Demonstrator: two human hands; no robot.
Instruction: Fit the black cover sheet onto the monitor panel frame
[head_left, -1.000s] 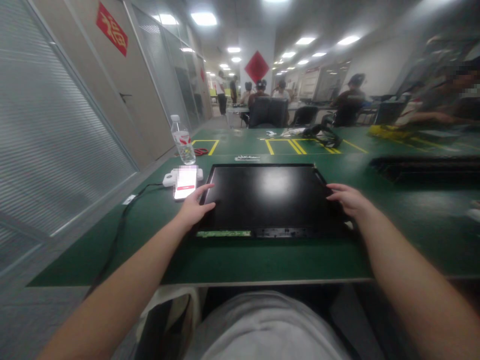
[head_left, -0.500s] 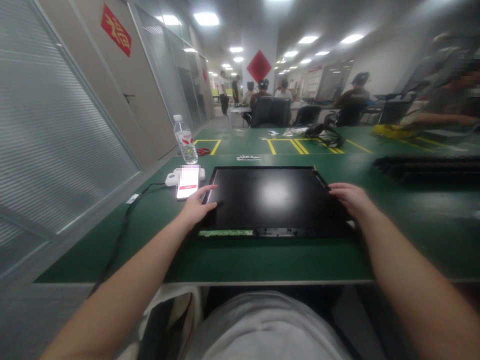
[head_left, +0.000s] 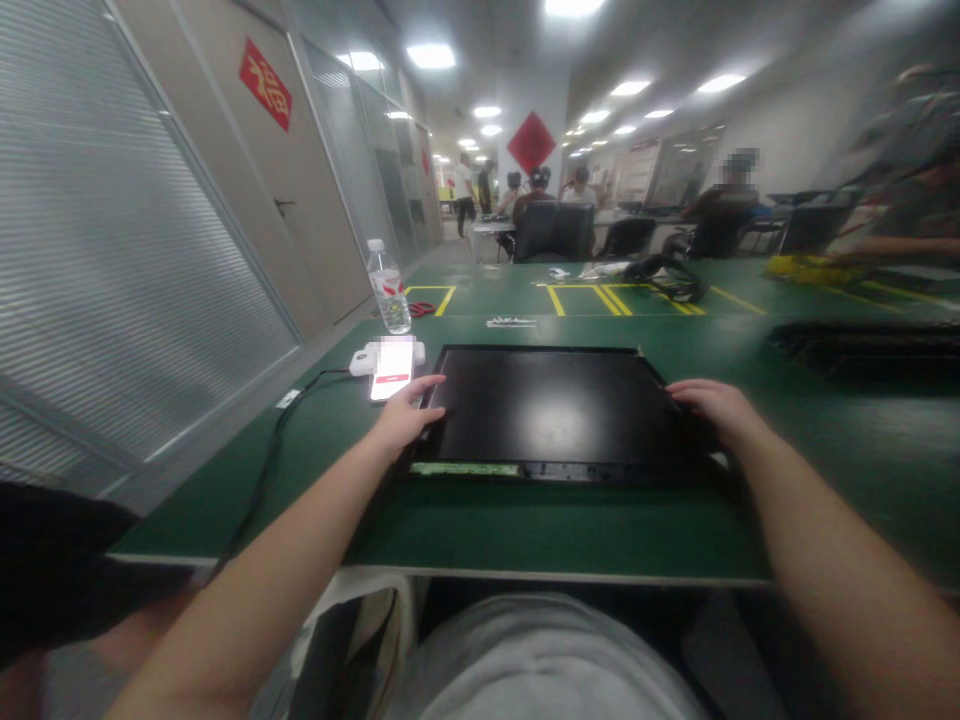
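A black flat monitor panel (head_left: 551,405) lies face up on the green table (head_left: 525,520), with a green circuit strip (head_left: 465,468) showing along its near edge. My left hand (head_left: 405,415) grips the panel's left edge, thumb on top and fingers curled over the side. At the right edge, my right hand (head_left: 712,405) holds the panel the same way. Both forearms reach in from the bottom corners.
A lit phone (head_left: 393,367) lies on a white charger just left of the panel, its black cable (head_left: 270,450) trailing off the table. A water bottle (head_left: 390,287) stands behind it. Another black panel (head_left: 862,350) lies at the right. Several people sit at far tables.
The view has shifted to the right and slightly up. My hands stay on the panel's two edges, and the panel has not visibly moved on the table.
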